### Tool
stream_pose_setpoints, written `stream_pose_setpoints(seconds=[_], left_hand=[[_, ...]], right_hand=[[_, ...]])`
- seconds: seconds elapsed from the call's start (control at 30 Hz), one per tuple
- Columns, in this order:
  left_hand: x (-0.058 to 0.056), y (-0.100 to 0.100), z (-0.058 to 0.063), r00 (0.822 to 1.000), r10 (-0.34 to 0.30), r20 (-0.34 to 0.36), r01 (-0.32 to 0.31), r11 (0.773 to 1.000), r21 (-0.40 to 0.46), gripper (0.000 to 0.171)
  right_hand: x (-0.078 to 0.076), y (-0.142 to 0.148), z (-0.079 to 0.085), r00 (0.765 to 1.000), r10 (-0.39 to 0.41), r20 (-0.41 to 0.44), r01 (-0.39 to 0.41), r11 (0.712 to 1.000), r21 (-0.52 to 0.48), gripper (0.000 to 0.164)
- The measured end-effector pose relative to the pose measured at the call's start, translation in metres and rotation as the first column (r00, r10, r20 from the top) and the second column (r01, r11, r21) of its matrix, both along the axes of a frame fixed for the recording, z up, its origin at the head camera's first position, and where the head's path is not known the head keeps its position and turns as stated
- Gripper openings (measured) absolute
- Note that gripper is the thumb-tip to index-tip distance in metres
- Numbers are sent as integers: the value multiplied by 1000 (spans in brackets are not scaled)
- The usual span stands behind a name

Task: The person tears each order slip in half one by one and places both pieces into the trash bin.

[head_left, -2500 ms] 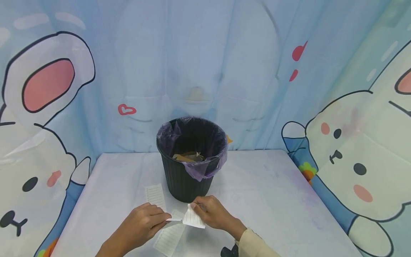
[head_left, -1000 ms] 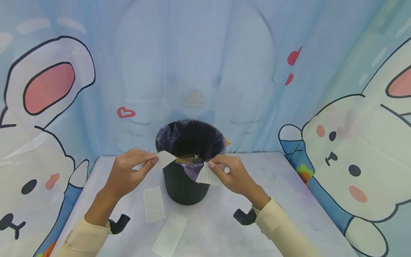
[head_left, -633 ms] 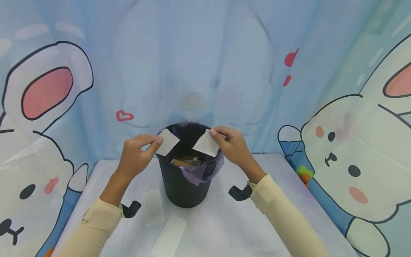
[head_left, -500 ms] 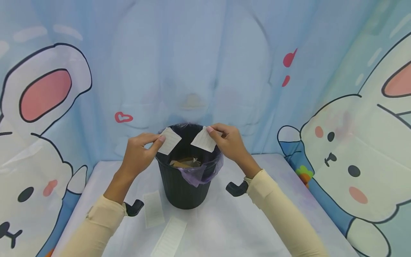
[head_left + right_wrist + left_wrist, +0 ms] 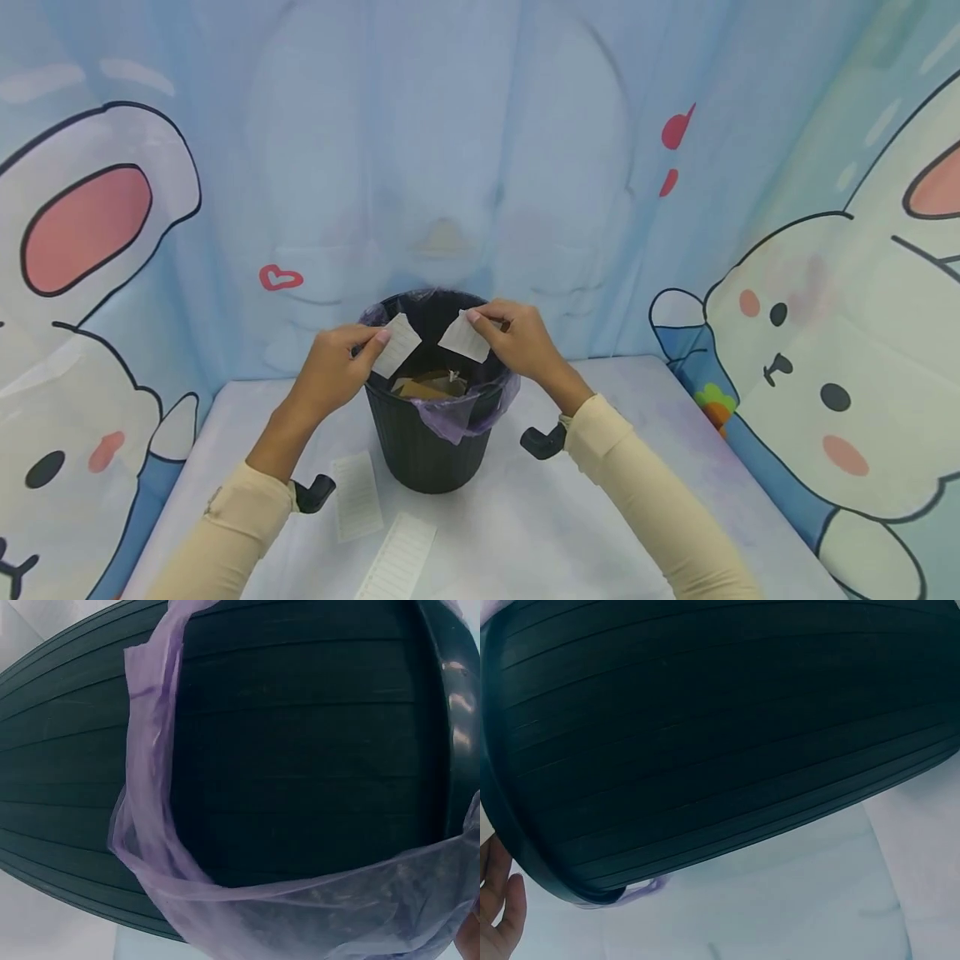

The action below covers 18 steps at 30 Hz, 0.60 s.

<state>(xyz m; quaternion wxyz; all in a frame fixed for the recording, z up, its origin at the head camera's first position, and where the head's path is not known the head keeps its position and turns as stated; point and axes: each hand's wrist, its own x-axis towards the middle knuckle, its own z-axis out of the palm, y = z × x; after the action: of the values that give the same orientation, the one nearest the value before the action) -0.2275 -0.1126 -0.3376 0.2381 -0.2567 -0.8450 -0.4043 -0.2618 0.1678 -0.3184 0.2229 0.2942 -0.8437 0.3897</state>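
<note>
A black ribbed trash bin (image 5: 427, 454) stands upright, lined with a purple plastic bag (image 5: 457, 417) folded over its rim. At the left of its mouth my left hand (image 5: 330, 367) pinches a piece of lined white paper (image 5: 397, 346) between thumb and fingers. Opposite, my right hand (image 5: 521, 337) pinches a second lined paper piece (image 5: 463, 337), also over the opening. The bin wall (image 5: 720, 735) fills the left wrist view, with left fingers (image 5: 510, 907) at the corner. Bag folds (image 5: 150, 757) cover much of the right wrist view; only a bit of right hand (image 5: 469, 937) shows.
Two lined paper strips, one nearer the bin (image 5: 357, 496) and one closer to me (image 5: 397, 554), lie on the white table (image 5: 585, 517). Brown and pale scraps (image 5: 427, 386) lie inside the bin. A printed curtain (image 5: 442, 167) hangs directly behind.
Both hands have risen from low over the table to the bin's mouth, each carrying a paper piece that has come apart from the other. In the last half second they shift only slightly.
</note>
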Motion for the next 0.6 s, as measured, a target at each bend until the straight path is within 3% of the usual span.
stream_pose_setpoints(seconds=[0.23, 0.6], left_hand=[[3, 0, -1, 1000, -14, 2, 14, 999, -40, 27], [10, -2, 4, 1000, -26, 10, 27, 993, -115, 30]], right_hand=[[4, 2, 0, 998, 55, 7, -56, 997, 45, 22], [15, 4, 2, 999, 23, 33, -26, 996, 83, 33]])
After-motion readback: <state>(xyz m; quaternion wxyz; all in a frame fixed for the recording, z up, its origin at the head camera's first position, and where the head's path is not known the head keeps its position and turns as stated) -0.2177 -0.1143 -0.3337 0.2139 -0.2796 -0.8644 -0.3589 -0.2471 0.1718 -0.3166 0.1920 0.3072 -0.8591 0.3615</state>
